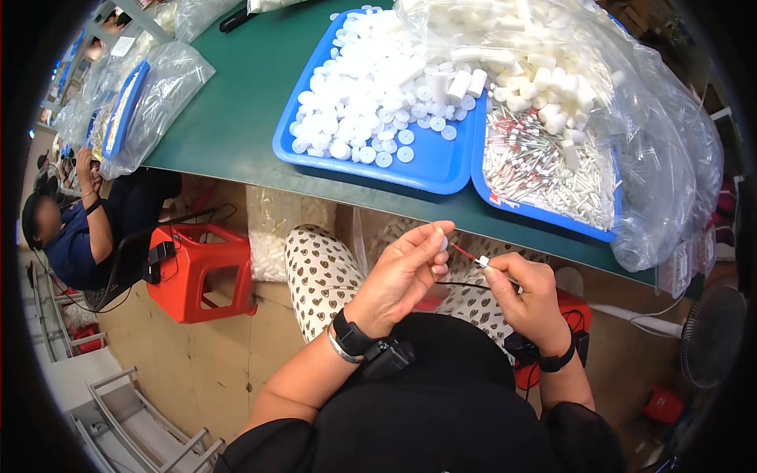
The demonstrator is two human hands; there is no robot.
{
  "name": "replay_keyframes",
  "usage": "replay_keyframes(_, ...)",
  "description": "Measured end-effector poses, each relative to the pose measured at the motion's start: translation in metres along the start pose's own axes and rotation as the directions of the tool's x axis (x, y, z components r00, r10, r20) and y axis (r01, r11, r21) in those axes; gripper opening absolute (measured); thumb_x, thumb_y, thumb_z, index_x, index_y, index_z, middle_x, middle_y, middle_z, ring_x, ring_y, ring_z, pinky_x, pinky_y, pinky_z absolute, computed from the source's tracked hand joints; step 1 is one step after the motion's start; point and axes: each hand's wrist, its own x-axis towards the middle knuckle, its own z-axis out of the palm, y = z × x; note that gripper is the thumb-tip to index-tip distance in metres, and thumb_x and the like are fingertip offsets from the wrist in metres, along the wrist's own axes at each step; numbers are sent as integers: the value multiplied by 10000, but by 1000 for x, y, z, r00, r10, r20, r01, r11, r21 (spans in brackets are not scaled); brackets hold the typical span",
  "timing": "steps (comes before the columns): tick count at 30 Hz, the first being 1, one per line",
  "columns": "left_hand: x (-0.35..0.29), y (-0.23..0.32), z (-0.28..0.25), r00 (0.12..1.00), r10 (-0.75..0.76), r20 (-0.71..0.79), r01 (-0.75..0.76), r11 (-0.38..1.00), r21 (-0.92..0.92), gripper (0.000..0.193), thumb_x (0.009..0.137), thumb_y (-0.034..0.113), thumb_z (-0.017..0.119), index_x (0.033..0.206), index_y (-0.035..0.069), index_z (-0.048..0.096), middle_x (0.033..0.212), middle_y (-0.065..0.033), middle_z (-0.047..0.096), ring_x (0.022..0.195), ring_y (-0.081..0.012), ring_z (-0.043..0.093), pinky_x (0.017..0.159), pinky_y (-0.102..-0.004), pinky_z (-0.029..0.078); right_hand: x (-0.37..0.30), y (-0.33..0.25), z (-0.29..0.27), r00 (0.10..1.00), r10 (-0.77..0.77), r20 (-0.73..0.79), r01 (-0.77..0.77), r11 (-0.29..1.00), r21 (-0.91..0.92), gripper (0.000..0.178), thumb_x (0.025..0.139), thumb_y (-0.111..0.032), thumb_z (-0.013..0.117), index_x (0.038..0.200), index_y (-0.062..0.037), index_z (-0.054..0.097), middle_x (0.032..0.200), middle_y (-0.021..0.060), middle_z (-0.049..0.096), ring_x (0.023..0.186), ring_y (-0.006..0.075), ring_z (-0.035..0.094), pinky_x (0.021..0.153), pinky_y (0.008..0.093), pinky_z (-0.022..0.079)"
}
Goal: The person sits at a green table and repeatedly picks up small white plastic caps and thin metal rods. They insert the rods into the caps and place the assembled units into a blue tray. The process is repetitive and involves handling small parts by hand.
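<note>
Over my lap, just below the table edge, both hands are close together. Between thumb and fingertips, my left hand (406,272) pinches a small whitish disc (444,243), mostly covered by the fingers. My right hand (527,296) grips a small white-ended piece with a thin red shaft (465,253), which points toward the disc. Whether the shaft touches the disc I cannot tell. On the table, a blue tray (438,169) bears many translucent white discs (355,94). Beside it, a second blue tray (544,223) holds thin white sticks (579,185), some with red or green parts.
White foam-like cylinders (544,87) lie in a clear plastic bag (670,142) over the right tray. The green table (229,118) reaches left, where a seated person (75,229) works. A red stool (205,272) stands left of my legs, and a fan (712,331) at right.
</note>
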Motion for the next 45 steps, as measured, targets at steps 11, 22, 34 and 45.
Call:
replay_keyframes(11,-5,0,11,993,69,-93,-44,967,252,360,1005,160,564,1304,-41,549,1242,-147,621,987,-124,634,903,-268,528,2,4,0,998,54,9,-53,993,-105,63,857,-64,681,834,-34,631,492,59,494,432,199,534,439,323,372)
replay_keyframes(22,-4,1,13,996,-43,-72,59,973,223,314,963,132,636,1244,2,589,1113,-77,651,944,-118,636,835,-243,523,4,1,-1,999,-31,24,35,984,-174,53,831,-74,692,834,-67,639,507,57,500,440,225,524,456,338,392)
replay_keyframes(34,0,-23,2,988,-154,18,154,988,2,314,970,197,633,1223,14,610,982,-9,641,861,-79,604,813,-258,537,4,3,16,986,-168,-6,158,939,-305,105,873,-57,648,794,-54,578,577,79,553,481,263,532,485,358,375)
replay_keyframes(45,3,-31,-1,971,-238,19,238,971,-28,307,1000,227,586,1229,25,607,962,4,633,816,-70,575,795,-259,528,4,11,16,976,-217,26,213,915,-342,124,864,-55,649,787,-62,552,578,66,552,502,252,552,502,353,391)
